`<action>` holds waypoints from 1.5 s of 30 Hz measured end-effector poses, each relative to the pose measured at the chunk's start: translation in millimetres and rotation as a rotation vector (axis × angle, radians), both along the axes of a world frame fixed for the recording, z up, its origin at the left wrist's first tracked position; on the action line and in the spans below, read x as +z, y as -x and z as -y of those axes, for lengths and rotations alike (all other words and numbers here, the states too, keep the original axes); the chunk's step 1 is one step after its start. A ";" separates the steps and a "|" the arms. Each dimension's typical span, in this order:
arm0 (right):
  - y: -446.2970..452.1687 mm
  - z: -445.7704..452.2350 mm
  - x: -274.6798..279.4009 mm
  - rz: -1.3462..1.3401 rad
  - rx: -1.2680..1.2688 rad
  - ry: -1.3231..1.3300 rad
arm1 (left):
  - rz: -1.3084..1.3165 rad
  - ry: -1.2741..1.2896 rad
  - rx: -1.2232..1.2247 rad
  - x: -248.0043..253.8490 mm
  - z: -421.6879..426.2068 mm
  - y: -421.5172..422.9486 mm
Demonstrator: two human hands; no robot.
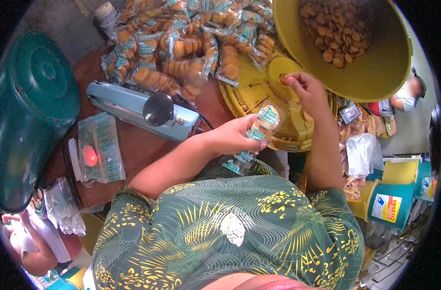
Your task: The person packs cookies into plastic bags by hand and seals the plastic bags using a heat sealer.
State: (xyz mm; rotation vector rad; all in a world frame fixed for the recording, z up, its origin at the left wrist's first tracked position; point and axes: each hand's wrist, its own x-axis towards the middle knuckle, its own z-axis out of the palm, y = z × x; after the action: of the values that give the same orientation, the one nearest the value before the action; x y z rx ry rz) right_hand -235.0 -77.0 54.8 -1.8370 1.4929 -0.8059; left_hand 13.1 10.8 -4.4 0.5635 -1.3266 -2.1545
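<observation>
Left hand [237,135] is gripping a part-filled Dms Bakery pouch [263,126] at the yellow lid's [259,87] near-left edge — right hand [306,92] is pinching a cookie [283,79] over it, fingers narrow. Blue sealer [126,102] is sitting left.

A reddish-brown table [139,155] is bearing a light-blue heat sealer [126,104], with bagged biscuits [182,47] lying heaped beyond it and printed plastic wrappers [107,145] resting on its near side, a red spot [90,155] glowing on them.
</observation>
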 end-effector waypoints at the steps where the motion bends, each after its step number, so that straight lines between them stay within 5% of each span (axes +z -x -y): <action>1: 4.6 10.2 -12.4 -0.180 -0.017 0.098 | -0.001 -0.007 0.001 2.1 -0.7 0.0; 3: 9.7 24.0 -31.0 -0.537 -0.051 0.298 | 0.006 0.005 0.006 3.7 -1.1 0.1; 6: 11.6 27.3 -34.3 -0.519 0.032 0.172 | 0.031 0.061 0.019 2.2 0.8 -0.6; 9: 12.3 16.6 -28.2 -0.435 -0.201 0.244 | 0.045 0.092 0.026 0.0 -0.4 -0.1; 12: 6.6 0.6 -17.8 0.206 -0.047 0.120 | 0.051 0.081 0.024 3.0 -0.6 -0.1; 15: 1.8 -23.2 2.4 0.372 0.375 -0.226 | 0.039 0.038 0.002 2.6 -2.2 1.4; 18: -18.0 -36.0 14.3 0.173 0.522 -0.179 | -0.003 0.026 -0.015 2.0 -2.1 1.7; 21: -27.5 -39.2 15.2 -0.002 0.421 0.157 | 0.018 0.019 0.013 3.8 -1.5 0.1; 24: -35.8 -47.1 21.6 0.110 0.412 0.295 | -0.016 -0.017 0.048 7.6 -0.5 -0.2; 27: -46.6 -60.5 19.5 -0.191 0.344 0.480 | -0.065 -0.036 0.056 -1.2 0.4 1.7; 30: -46.1 -69.0 16.4 -0.038 0.200 0.206 | -0.109 -0.072 0.048 -2.8 0.3 2.3; 33: -38.1 -67.9 15.5 -0.017 0.222 0.214 | -0.111 -0.099 0.032 -0.6 -0.9 1.7; 36: -7.0 -56.7 18.4 -0.174 -0.034 0.201 | -0.108 -0.096 0.036 -6.2 -0.2 2.0; 39: 45.2 -43.8 4.3 -0.611 -0.244 0.140 | -0.102 -0.071 0.027 -5.7 0.2 1.5; 42: 53.0 -49.7 8.5 -0.791 -0.321 -0.274 | -0.086 -0.054 0.018 -4.7 0.1 2.5; 45: 73.5 -44.5 -5.9 -0.644 -0.279 -0.250 | -0.032 -0.030 0.015 -7.2 0.5 1.9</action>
State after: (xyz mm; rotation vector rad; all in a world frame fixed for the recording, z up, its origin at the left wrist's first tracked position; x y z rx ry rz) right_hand -308.5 -32.5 49.0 -1.8012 2.1715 -0.1124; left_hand 11.2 10.2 -11.6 0.5464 -1.2712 -2.1660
